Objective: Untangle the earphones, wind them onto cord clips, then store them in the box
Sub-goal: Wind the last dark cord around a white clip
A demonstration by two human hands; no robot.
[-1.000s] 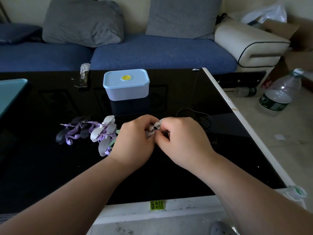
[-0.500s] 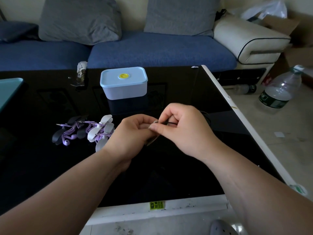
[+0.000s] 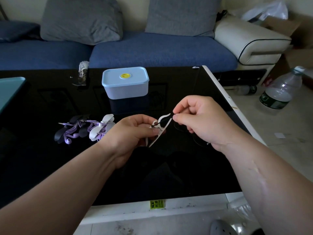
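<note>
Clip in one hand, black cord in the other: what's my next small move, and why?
Probably start the first wrap around the clip: the left hand holds the white cord clip, the right hand pinches the black cord running taut from it, and the remaining cord lies loose on the table.

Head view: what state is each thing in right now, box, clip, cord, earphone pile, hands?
Box: lid on, standing on the table.
Clip: gripped by the left hand.
Black cord: pinched by the right hand, stretched to the clip.
Purple earphones: wound up, heaped at left, outside the box.
</note>
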